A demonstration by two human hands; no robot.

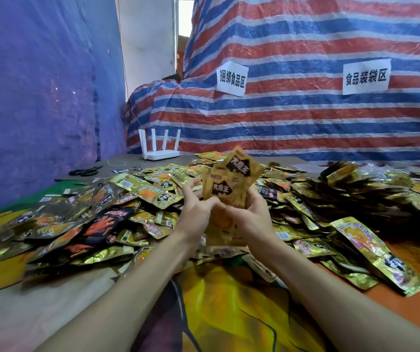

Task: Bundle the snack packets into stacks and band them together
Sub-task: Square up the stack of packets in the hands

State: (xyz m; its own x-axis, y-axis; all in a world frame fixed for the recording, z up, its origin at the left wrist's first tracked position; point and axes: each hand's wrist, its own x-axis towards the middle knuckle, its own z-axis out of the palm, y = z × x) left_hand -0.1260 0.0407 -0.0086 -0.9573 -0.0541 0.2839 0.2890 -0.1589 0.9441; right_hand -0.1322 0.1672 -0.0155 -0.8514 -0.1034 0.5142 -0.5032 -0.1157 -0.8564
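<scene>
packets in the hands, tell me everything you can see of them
The held packets are a few gold-brown, foil-looking sachets with black labels in white characters, slightly blurred. They stand upright, fanned rather than squared, with no band visible. The left hand and right hand grip their lower parts, above the loose pile.

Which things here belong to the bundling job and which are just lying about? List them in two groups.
Job in hand: held packet stack, gripped by left hand and right hand; loose packet pile on the table.
Lying about: white router; black scissors; paper signs on the striped tarp.
</scene>
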